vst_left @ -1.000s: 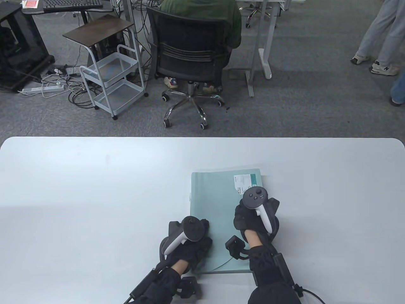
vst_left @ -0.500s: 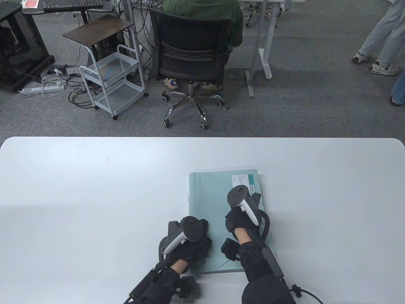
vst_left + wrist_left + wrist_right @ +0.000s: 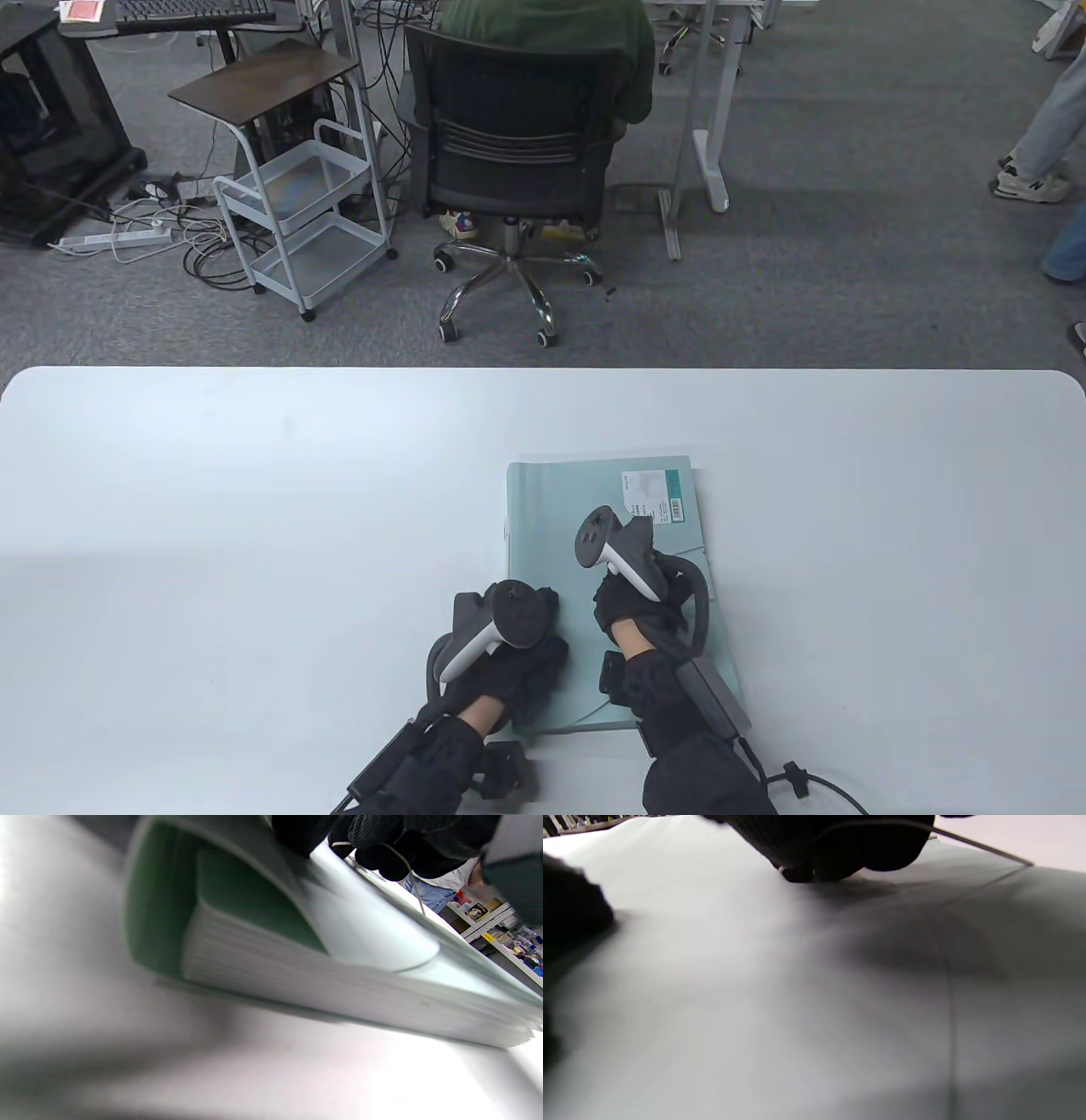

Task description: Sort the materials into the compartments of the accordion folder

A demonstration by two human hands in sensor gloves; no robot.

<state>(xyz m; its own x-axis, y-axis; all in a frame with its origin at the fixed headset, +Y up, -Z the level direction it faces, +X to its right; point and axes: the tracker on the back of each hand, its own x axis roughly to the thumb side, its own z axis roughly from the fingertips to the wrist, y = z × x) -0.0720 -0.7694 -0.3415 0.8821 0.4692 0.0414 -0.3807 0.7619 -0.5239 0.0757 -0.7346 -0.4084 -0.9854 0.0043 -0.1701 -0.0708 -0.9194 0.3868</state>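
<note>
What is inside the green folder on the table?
The flat pale green plastic accordion folder lies closed, so the table view shows only its cover. In the left wrist view, its near end shows a thick stack of white pleated edges under the flap. Nothing between them can be seen.

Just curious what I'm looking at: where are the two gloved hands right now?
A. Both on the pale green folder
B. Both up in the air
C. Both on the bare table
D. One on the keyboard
A: the left hand rests at the near left corner of the accordion folder, and the right hand presses on its cover.
</note>
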